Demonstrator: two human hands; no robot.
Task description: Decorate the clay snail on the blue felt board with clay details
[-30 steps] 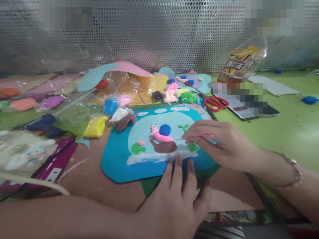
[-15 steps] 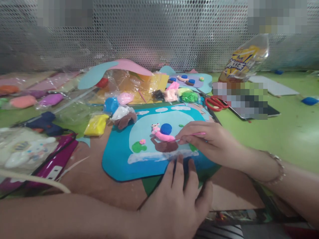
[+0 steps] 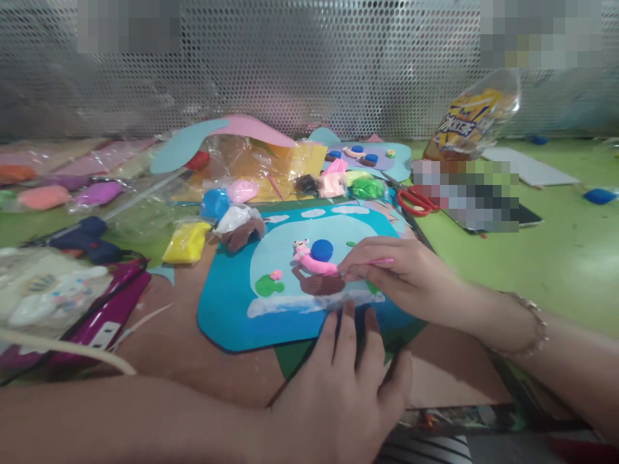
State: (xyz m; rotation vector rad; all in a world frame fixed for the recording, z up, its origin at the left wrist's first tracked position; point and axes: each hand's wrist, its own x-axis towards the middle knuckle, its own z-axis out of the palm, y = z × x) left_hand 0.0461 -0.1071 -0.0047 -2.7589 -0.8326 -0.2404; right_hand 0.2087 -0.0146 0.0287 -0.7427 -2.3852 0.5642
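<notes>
On a blue card lies a clay picture: a pink clay snail body with a small face, a round blue clay shell, a brown clay patch below, and a green clay leaf with a pink flower. My right hand pinches a thin pink clay tool, its tip hidden by my fingers beside the snail's tail end. Spread fingers of my left hand rest flat on the card's near edge, holding nothing.
Bagged clay, including a yellow packet and a brown lump, crowds the back left. Red scissors, a tablet-like device and a drink bottle stand back right. A dark blue glue gun lies at left.
My right hand has shifted very slightly left with the pink tool, close by the snail's tail. My left hand stays where it was on the card.
</notes>
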